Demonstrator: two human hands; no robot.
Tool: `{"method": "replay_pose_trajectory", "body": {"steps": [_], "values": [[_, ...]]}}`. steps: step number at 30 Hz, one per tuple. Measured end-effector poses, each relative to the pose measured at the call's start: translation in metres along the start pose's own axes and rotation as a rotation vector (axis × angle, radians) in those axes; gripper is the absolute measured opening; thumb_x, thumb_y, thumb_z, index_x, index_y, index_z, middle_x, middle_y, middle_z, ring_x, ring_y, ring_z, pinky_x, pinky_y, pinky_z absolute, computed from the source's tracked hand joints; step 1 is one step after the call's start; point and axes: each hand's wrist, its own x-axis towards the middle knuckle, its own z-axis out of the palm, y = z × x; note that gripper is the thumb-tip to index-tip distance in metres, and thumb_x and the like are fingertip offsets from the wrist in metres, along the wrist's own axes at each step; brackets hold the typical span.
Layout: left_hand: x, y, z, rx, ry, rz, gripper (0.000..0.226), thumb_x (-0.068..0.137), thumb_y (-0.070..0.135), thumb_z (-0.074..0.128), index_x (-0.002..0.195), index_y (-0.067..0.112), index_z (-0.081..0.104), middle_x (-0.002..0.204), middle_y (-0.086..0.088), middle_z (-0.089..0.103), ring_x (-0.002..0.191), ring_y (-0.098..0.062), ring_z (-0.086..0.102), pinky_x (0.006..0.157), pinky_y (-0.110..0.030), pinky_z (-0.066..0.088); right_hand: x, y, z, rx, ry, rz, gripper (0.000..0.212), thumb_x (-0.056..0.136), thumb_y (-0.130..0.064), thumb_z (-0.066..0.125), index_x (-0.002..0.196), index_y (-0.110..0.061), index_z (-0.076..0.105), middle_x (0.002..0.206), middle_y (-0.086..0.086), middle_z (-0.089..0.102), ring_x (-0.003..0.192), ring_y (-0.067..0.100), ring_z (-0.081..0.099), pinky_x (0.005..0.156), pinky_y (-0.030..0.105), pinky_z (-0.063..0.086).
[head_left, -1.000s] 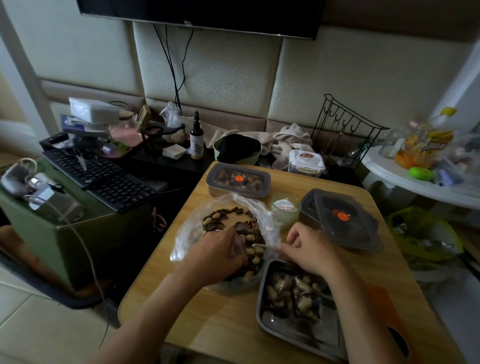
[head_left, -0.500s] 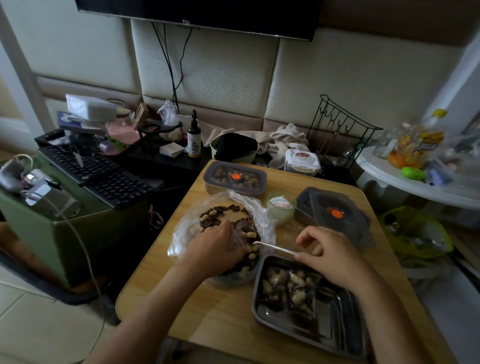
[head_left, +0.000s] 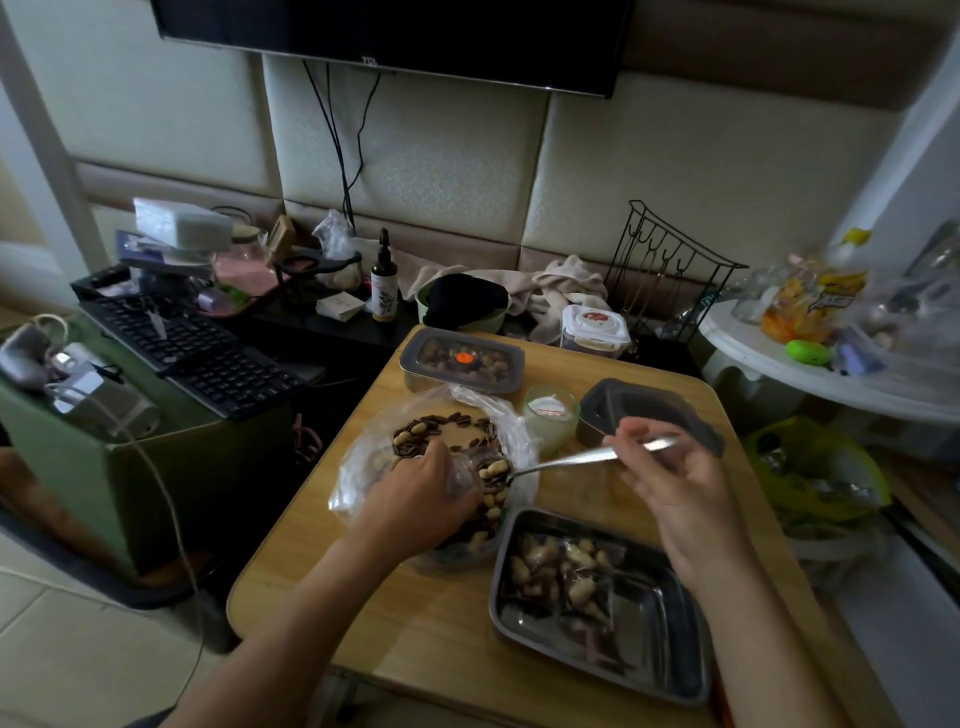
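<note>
- The spoon (head_left: 571, 460) lies nearly level between the two hands. Its bowl is dipped among the nuts (head_left: 491, 470) just beside the left fingertips, and its handle runs back into the right hand.
- The right hand (head_left: 675, 478) pinches the handle between thumb and curled fingers; the handle's end sticks out beyond them.
- The left hand (head_left: 415, 499) grips a bunched fold of the clear bag (head_left: 358, 467), with its fingers curled over the plastic.
- The bag lies open under and beyond the left hand, with peanuts and dark seeds inside.
- A steel tray (head_left: 670, 639) sits below the right wrist, touching the bag's near edge. It holds a small heap of nuts at its left end.
- Beyond the spoon, between the hands, stands a pale cup (head_left: 550, 421).
- A grey lid (head_left: 644, 408) lies just past the right hand.
- A lidded container (head_left: 462, 358) sits beyond the bag.
- All of these rest on the wooden table (head_left: 415, 623).
</note>
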Motion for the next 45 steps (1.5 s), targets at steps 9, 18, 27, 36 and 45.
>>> {"method": "replay_pose_trajectory", "body": {"steps": [9,18,27,36,45], "values": [[0.010,-0.004,-0.005,0.127,-0.025,-0.003,0.044,0.093,0.053,0.059,0.115,0.017,0.046,0.095,0.002,0.062,0.082,-0.019,0.061,0.070,-0.034,0.056,0.011,0.006,0.034,-0.216,0.008,-0.066,0.036,0.108,-0.035,0.050,0.094,-0.008,0.069,0.065,0.008,0.069,0.053,0.023,0.067,0.049,0.029,0.049],[0.017,-0.003,-0.009,0.142,-0.055,-0.013,0.045,0.094,0.053,0.059,0.113,0.014,0.048,0.092,0.001,0.059,0.080,-0.019,0.057,0.065,-0.031,0.046,0.007,-0.002,0.043,-0.172,0.015,-0.184,0.041,0.108,-0.038,0.045,0.093,-0.007,0.068,0.066,0.014,0.069,0.055,0.032,0.071,0.049,0.034,0.052],[0.017,-0.003,-0.007,-0.033,0.036,-0.208,0.053,0.086,0.062,0.069,0.106,0.015,0.054,0.082,0.009,0.049,0.079,-0.013,0.053,0.063,-0.023,0.042,-0.010,-0.010,0.058,-0.275,-0.079,-0.477,0.029,0.107,-0.038,0.045,0.095,-0.023,0.067,0.069,0.007,0.070,0.054,0.021,0.070,0.047,0.040,0.055],[0.020,0.010,-0.012,-0.574,0.016,-0.376,0.044,0.082,0.045,0.081,0.107,0.019,0.058,0.090,0.006,0.062,0.076,-0.005,0.059,0.055,-0.017,0.046,-0.020,-0.014,0.068,-0.522,-0.164,-0.879,0.035,0.110,-0.031,0.048,0.102,-0.006,0.072,0.078,-0.009,0.066,0.064,0.001,0.067,0.055,0.015,0.052],[0.024,0.021,-0.004,-0.680,0.171,-0.363,0.048,0.081,0.041,0.082,0.116,0.018,0.058,0.093,0.010,0.061,0.084,-0.006,0.060,0.076,-0.035,0.057,-0.023,-0.016,0.071,-0.520,-0.037,-1.028,0.038,0.109,-0.028,0.048,0.104,0.001,0.072,0.093,-0.009,0.063,0.078,-0.005,0.063,0.072,0.005,0.047]]}}
